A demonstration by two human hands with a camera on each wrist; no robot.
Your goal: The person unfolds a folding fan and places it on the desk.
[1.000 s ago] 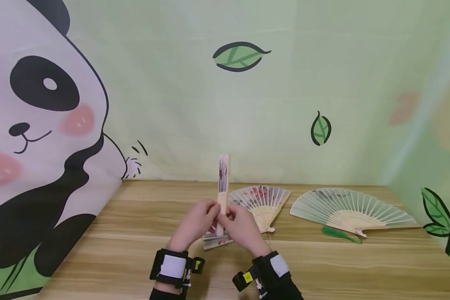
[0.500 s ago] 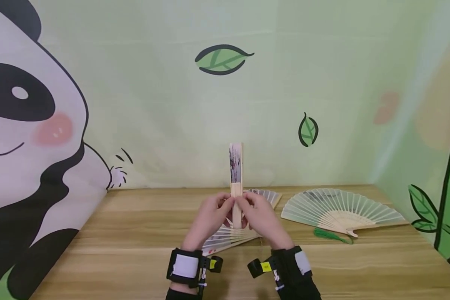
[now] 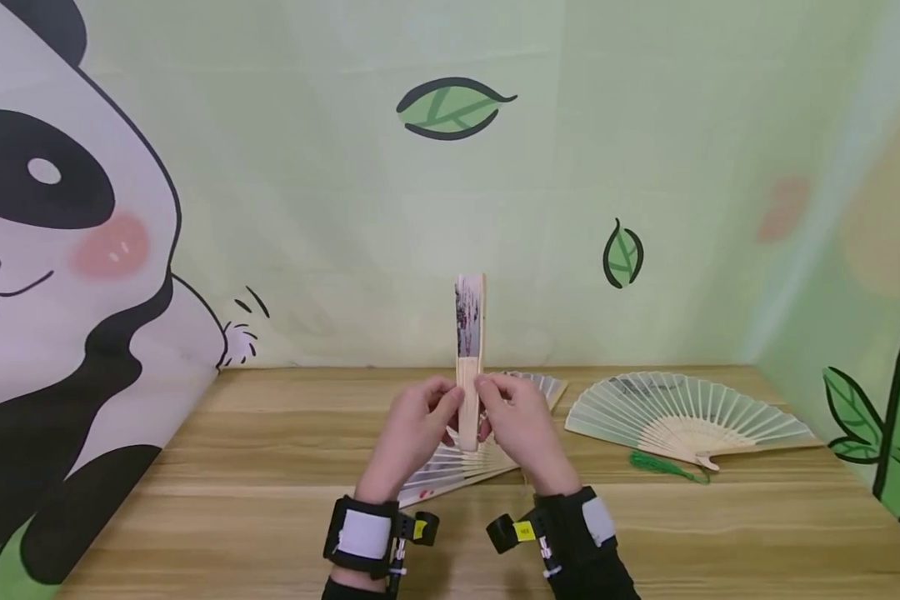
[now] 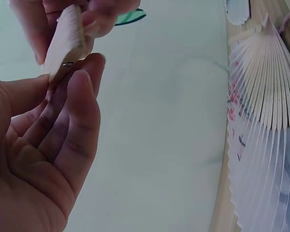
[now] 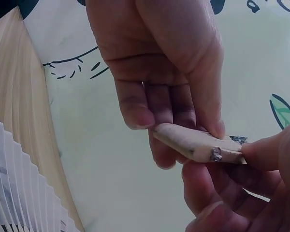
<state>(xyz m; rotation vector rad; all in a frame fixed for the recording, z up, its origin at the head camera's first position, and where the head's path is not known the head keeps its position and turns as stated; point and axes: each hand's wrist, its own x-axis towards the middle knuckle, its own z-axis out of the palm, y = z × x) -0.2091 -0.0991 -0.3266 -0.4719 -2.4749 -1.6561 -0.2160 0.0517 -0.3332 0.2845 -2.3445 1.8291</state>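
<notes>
In the head view my left hand [image 3: 416,425] and right hand [image 3: 522,429] hold a folded hand fan [image 3: 469,367] upright between them, above the table. Its pale ribs are at the bottom and its purple-grey printed cloth at the top. Each hand pinches one side with thumb and fingers. The left wrist view shows the fan's pivot end [image 4: 67,43] between both hands; a metal rivet shows there in the right wrist view [image 5: 216,154]. Behind the hands, a spread fan with a floral print [image 3: 450,475] lies on the table, partly hidden by them.
To the right, a pale green spread fan [image 3: 690,417] lies on the wooden table [image 3: 270,467] with a green tassel [image 3: 667,468] beside its pivot. A printed backdrop [image 3: 345,208] with a panda and leaves stands behind the table.
The folded fan and both hands have risen and shifted right in the head view, which itself has turned slightly. More of the printed cloth now faces the camera. Both hands keep their hold.
</notes>
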